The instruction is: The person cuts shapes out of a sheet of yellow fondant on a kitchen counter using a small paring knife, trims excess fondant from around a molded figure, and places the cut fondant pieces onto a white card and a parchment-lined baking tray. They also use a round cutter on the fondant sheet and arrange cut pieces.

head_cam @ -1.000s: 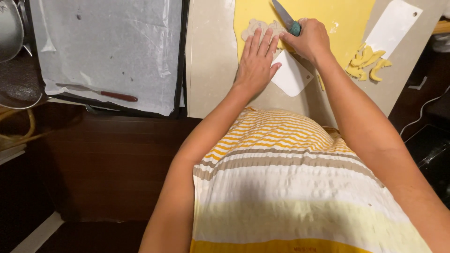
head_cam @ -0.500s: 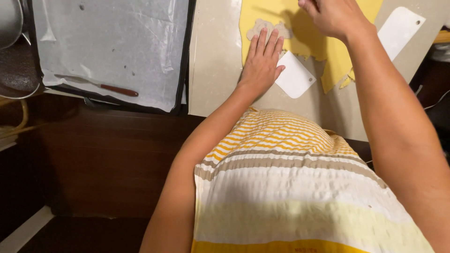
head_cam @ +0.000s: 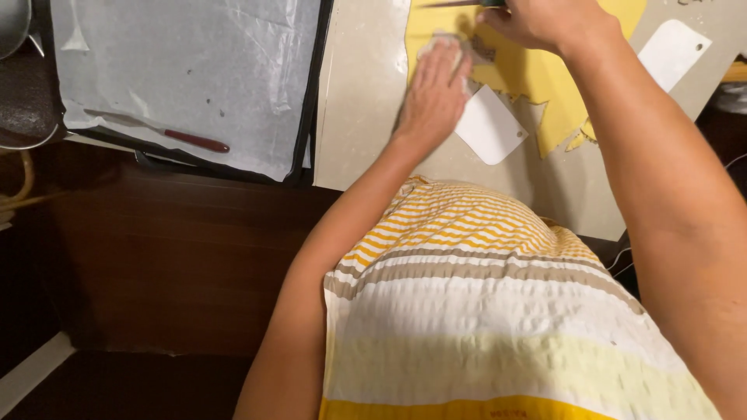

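Note:
A sheet of yellow rolled dough point(head_cam: 537, 66) lies on a grey mat point(head_cam: 366, 101) at the top of the view. My left hand point(head_cam: 436, 93) rests flat on a pale paper template at the dough's left edge, fingers together. My right hand point(head_cam: 545, 19) is at the top edge, closed around the dark handle of a knife point(head_cam: 459, 4) whose blade points left across the dough. A white plastic scraper point(head_cam: 490, 124) sits just right of my left hand, and a second white card point(head_cam: 677, 54) lies further right.
A black baking tray lined with white parchment point(head_cam: 194, 78) sits to the left, with a red-handled palette knife point(head_cam: 167, 134) on it. A metal bowl's rim point(head_cam: 15, 31) shows at far left. Dough offcuts point(head_cam: 580, 140) lie by the sheet's edge. Dark wooden table edge below.
My right hand with the knife has moved up and away along the dough toward the top edge. My left hand stays pressed on the template. The view has shifted slightly.

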